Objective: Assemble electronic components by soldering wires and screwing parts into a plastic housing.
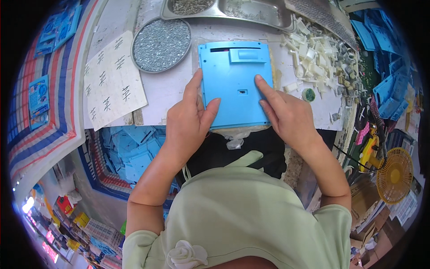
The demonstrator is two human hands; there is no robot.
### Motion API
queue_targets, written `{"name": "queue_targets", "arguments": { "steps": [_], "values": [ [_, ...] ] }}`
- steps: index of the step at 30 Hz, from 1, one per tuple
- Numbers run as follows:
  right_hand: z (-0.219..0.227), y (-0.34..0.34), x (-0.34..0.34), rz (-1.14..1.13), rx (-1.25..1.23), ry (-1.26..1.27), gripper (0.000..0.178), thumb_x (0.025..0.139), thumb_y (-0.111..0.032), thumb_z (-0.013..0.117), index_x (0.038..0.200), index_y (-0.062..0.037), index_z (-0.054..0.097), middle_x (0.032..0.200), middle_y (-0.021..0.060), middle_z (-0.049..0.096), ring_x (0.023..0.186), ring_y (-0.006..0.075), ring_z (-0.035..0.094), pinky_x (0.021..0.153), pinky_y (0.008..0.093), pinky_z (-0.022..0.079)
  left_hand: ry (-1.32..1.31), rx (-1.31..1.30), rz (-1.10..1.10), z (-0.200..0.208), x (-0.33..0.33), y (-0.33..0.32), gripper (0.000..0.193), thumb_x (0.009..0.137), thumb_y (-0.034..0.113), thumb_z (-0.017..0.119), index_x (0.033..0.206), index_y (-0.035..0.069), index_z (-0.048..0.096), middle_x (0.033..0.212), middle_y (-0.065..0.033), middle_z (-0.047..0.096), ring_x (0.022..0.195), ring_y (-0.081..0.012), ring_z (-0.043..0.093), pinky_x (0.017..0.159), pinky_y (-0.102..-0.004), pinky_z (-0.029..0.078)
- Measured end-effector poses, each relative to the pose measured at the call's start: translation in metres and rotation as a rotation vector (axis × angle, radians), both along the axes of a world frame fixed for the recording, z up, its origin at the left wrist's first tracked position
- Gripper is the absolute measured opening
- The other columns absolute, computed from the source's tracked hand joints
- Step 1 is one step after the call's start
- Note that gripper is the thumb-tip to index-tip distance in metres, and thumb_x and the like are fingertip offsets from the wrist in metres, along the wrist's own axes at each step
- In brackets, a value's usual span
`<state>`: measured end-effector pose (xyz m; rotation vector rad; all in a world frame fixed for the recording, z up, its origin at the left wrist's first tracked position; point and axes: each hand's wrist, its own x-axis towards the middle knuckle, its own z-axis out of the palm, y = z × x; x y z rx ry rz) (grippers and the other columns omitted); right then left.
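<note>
A flat rectangular blue plastic panel [235,85] is seen at the upper centre of the frame, lying on the pale desk [168,92] with its near edge at the desk's front. It is held from both sides. The left hand [190,119] is laid against the panel's left edge, its fingers [193,87] stretched up along that edge and the thumb pressed onto the blue face near the lower left corner. The right hand [286,116] is set at the panel's right side — the forefinger is extended flat onto the face, its tip resting near the middle of the right half, while the other fingers are curled beside the right edge. A small dark rectangular slot and a raised tab near the top edge can be made out on the panel.

To the upper left of the panel a round metal tray of small silvery screws [161,45] is placed, and left of that a white sheet with dark handwritten marks [112,80]. Along the top of the frame a rectangular steel tray [251,11] is seen. At the upper right a heap of small white plastic parts [316,58] is spread over the desk — a small round green piece [308,94] lies just beside the right hand. At the lower right a yellow fan [395,175] stands on the floor.
</note>
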<state>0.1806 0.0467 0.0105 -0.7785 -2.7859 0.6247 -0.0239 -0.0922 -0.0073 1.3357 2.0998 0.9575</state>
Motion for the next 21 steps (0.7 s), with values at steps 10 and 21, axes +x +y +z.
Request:
{"name": "queue_targets", "arguments": {
  "steps": [10, 21],
  "values": [
    [0.010, 0.009, 0.007, 0.104, -0.061, -0.022, 0.056, 0.091, -0.014, 0.070, 0.145, -0.0090, 0.053, 0.093, 0.0157, 0.072, 0.073, 0.0312, 0.069, 0.062, 0.0402, 0.054, -0.415, -0.043, -0.148, 0.015, -0.037, -0.002, 0.072, 0.087, 0.009, 0.076, 0.151, -0.001, 0.043, 0.068, -0.0011, 0.053, 0.058, -0.0080, 0.047, 0.058, -0.0236, 0.041],
    [0.000, 0.005, 0.016, -0.254, -0.559, -0.029, 0.084, 0.086, -0.022, 0.079, 0.155, -0.0044, 0.035, 0.090, 0.0138, 0.071, 0.071, 0.0219, 0.069, 0.066, 0.0361, 0.056, -0.527, 0.078, -0.118, -0.015, -0.024, 0.003, 0.079, 0.090, 0.011, 0.075, 0.157, 0.001, 0.034, 0.067, 0.0000, 0.052, 0.057, -0.0114, 0.049, 0.058, -0.0253, 0.043]
  ]
}}
